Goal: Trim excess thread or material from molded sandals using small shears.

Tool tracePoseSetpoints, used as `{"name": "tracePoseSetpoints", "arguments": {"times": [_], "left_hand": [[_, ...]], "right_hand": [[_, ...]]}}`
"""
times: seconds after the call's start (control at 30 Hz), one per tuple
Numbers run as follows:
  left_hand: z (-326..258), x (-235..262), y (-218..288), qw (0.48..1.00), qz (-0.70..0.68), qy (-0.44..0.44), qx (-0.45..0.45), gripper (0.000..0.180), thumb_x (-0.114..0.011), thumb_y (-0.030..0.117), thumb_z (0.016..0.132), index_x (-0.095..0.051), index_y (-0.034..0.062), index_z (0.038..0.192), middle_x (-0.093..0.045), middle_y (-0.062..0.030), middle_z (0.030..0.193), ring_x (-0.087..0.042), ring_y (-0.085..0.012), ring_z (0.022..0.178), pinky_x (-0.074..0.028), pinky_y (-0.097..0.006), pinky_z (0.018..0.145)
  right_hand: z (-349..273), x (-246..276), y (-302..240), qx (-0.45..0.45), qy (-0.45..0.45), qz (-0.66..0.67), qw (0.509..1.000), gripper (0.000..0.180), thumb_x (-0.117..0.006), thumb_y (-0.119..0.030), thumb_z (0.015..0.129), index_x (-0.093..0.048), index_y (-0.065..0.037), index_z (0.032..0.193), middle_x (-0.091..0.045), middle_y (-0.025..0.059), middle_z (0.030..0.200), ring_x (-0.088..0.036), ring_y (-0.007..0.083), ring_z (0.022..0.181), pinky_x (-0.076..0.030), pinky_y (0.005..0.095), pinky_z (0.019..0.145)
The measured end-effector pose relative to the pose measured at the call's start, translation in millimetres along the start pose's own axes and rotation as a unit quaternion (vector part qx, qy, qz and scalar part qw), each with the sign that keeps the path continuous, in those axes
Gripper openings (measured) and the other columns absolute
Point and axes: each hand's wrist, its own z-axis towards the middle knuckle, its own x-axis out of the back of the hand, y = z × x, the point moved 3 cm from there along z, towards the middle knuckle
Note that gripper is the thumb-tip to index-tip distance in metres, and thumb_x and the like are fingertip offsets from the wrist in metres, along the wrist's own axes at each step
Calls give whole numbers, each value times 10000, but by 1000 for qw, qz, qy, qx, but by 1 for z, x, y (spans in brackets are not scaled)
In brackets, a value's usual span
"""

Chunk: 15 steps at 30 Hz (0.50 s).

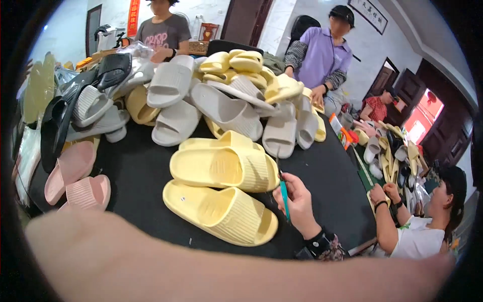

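Observation:
My right hand [298, 204], in a dark floral cuff, is closed around teal-handled thread snips [285, 197], with the thin tip pointing up and away from me. The snips are at the toe end of a yellow ribbed slide slipper [216, 166]. Nearer to me lies a matching yellow slipper [201, 199], and another yellow slipper [236, 138] shows partly behind. Across the lower edge stretches a large blurred band of bare skin, apparently my left hand or arm [211, 269], very close to the camera; its fingers cannot be made out.
A heap of grey slippers [173, 80] and yellow slippers [246, 60] covers the far side of the black table [136, 166]. Pink slippers [88, 194] and black slippers [55, 121] lie left. Two people stand beyond; others sit at right near another slipper pile [387, 151].

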Motion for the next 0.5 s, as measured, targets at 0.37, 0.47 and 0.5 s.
{"name": "tracePoseSetpoints", "arguments": {"times": [0.37, 0.47, 0.5], "left_hand": [[5, 13, -1, 998, -55, 4, 22, 453, -601, 274, 879, -458, 26, 1229, -616, -117, 828, -560, -137, 584, -463, -240, 541], [6, 19, -4, 996, -83, 9, 20, 432, -603, 269, 878, -472, 29, 1213, -615, -110, 821, -559, -136, 581, -460, -240, 538], [7, 21, -5, 995, -93, 10, 20, 425, -603, 267, 877, -477, 30, 1207, -614, -108, 819, -559, -135, 580, -460, -240, 538]], "right_hand": [[2, -2, 1, -49, -45, -24, 998, 425, -639, -45, 865, -465, 35, 1244, -590, 47, 821, -548, 71, 615, -446, 208, 524], [1, 2, 1, -142, -31, 59, 988, 468, -634, -112, 876, -445, 37, 1277, -610, 96, 854, -607, 117, 614, -461, 207, 437], [-3, 1, -2, -137, -54, 80, 986, 475, -629, -139, 884, -435, 34, 1281, -612, 90, 858, -616, 120, 630, -489, 212, 463]]}}
